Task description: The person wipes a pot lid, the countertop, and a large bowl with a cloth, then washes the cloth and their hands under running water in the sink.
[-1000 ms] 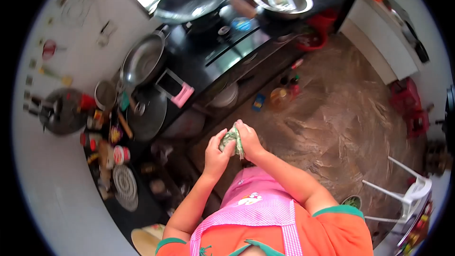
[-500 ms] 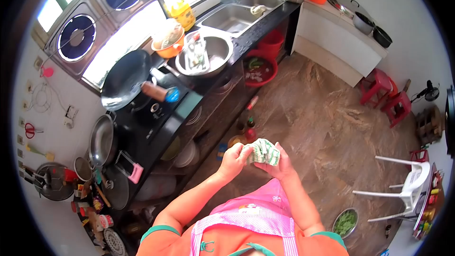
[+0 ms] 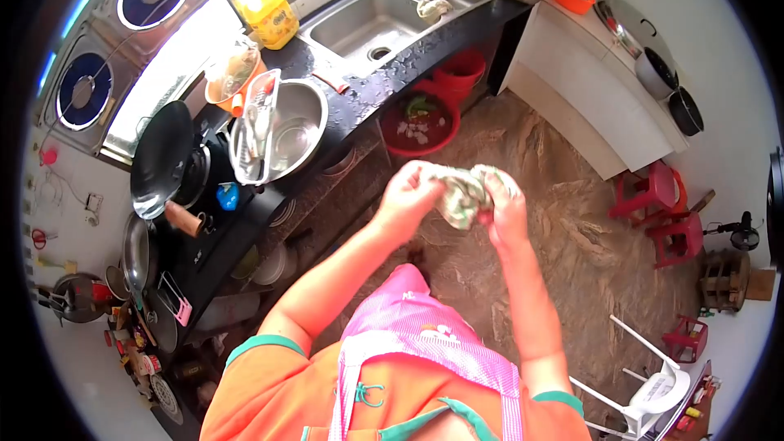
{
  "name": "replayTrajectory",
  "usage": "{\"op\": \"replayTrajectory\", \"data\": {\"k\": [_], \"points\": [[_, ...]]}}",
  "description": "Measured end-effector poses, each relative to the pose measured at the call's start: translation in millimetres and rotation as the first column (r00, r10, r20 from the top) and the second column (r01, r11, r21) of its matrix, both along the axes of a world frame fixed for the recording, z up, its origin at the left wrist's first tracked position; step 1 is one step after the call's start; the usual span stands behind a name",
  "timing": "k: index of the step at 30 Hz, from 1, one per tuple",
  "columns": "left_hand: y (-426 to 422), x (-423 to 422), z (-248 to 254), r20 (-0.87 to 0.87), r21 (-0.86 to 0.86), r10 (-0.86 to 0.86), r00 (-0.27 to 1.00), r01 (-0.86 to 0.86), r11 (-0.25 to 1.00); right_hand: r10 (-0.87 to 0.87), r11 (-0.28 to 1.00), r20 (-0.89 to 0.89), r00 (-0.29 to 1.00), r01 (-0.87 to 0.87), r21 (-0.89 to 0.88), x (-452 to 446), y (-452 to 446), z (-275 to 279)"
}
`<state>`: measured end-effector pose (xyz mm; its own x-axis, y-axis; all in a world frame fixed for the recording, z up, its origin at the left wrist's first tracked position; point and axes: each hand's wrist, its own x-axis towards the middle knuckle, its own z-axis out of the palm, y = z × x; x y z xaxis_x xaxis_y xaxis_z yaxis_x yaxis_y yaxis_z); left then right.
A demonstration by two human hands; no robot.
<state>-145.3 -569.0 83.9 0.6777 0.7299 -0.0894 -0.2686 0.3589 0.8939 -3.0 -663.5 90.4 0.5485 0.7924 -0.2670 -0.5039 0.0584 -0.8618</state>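
A crumpled green-and-white cloth (image 3: 462, 198) hangs between my two hands, in front of my pink apron. My left hand (image 3: 407, 200) pinches its left end. On the other side, my right hand (image 3: 507, 208) has its fingers closed round the bunched right end. The middle of the cloth sags in folds. Behind the hands, under the counter, stands a red basin (image 3: 421, 147) with water and something green in it.
Along the left runs a black counter (image 3: 359, 102) with a double sink (image 3: 327, 37), a steel bowl (image 3: 314, 139) holding a tray, and a wok (image 3: 159, 147). Red stools (image 3: 653, 188) and a white chair (image 3: 665, 392) stand on the right.
Both hands have risen toward the sink with the cloth. The cloth was folded flat and now is bunched and sagging. The view has shifted, bringing the sink and basin nearer.
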Motion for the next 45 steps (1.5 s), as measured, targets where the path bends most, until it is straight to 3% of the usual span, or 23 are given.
{"op": "replayTrajectory", "data": {"k": [1,4,5,8,9,12,14,17,21,25,26,28,29,30,32,34,37,38,40,42,43,45], "points": [[18,11,11,0.114,-0.154,-0.006,0.993,0.024,0.988,0.019,0.999,0.016,1.0,-0.019,0.038,15,21,-2],[91,46,-1,0.301,-0.282,0.053,0.952,0.036,0.959,0.105,0.992,-0.013,0.994,-0.104,0.07,65,95,-4],[115,65,-6,0.306,-0.27,0.108,0.946,-0.023,0.963,0.108,0.994,-0.07,0.992,-0.106,0.036,80,121,1],[185,110,-8,0.399,-0.277,0.091,0.912,0.025,0.961,0.22,0.975,-0.17,0.96,-0.22,0.018,126,187,-1],[216,127,-29,0.362,-0.364,0.119,0.924,0.023,0.931,0.261,0.965,-0.175,0.949,-0.261,0.02,141,210,-7],[278,166,-5,0.231,-0.571,0.267,0.936,-0.092,0.816,0.319,0.945,-0.286,0.904,-0.325,0.026,176,284,-4],[316,179,-2,0.178,-0.446,0.31,0.934,-0.204,0.871,0.396,0.917,-0.341,0.853,-0.384,0.106,193,329,-1],[372,195,5,0.187,-0.45,0.4,0.897,-0.283,0.847,0.494,0.868,-0.333,0.803,-0.474,0.145,218,396,-8],[453,203,-9,0.276,-0.438,0.407,0.871,-0.262,0.86,0.573,0.811,-0.103,0.813,-0.58,-0.07,241,500,-30],[516,229,-4,0.317,-0.376,0.491,0.812,-0.368,0.851,0.649,0.757,0.328,0.687,-0.626,-0.188,278,621,-57],[536,238,-6,0.331,-0.358,0.514,0.791,-0.399,0.844,0.677,0.723,0.427,0.599,-0.65,-0.235,291,657,-68],[570,258,-6,0.326,-0.359,0.593,0.736,-0.484,0.798,0.403,0.801,0.878,0.259,-0.563,-0.202,320,728,-87],[583,267,-6,0.301,-0.375,0.633,0.713,-0.522,0.766,0.305,0.833,0.947,0.104,-0.511,-0.212,331,752,-89],[603,274,-17,0.318,-0.36,0.641,0.698,-0.537,0.763,0.186,0.869,0.981,-0.057,-0.456,-0.191,342,779,-88],[629,291,-19,0.266,-0.391,0.72,0.642,-0.61,0.689,0.124,0.909,0.959,-0.256,-0.359,-0.213,358,823,-84],[649,302,-23,0.239,-0.396,0.752,0.614,-0.646,0.653,0.002,0.945,0.94,-0.342,-0.306,-0.113,370,862,-98],[671,309,-34,0.201,-0.418,0.818,0.54,-0.707,0.57,0.394,0.785,0.892,-0.221,-0.424,-0.452,377,891,-118],[679,309,-41,0.184,-0.424,0.827,0.531,-0.716,0.555,0.397,0.8,0.917,-0.041,-0.474,-0.368,375,885,-123],[695,313,-51,0.141,-0.435,0.842,0.52,-0.732,0.525,0.434,0.776,0.901,0.007,-0.511,-0.369,379,873,-125],[706,316,-55,0.084,-0.447,0.861,0.501,-0.754,0.482,0.318,0.789,0.948,0.021,-0.56,-0.253,384,863,-145],[710,321,-52,0.043,-0.466,0.885,0.464,-0.774,0.429,0.365,0.769,0.928,-0.073,-0.539,-0.345,383,859,-138],[719,320,-65,0.075,-0.457,0.881,0.466,-0.769,0.446,0.072,0.826,0.973,-0.22,-0.533,-0.182,368,853,-110]]}}
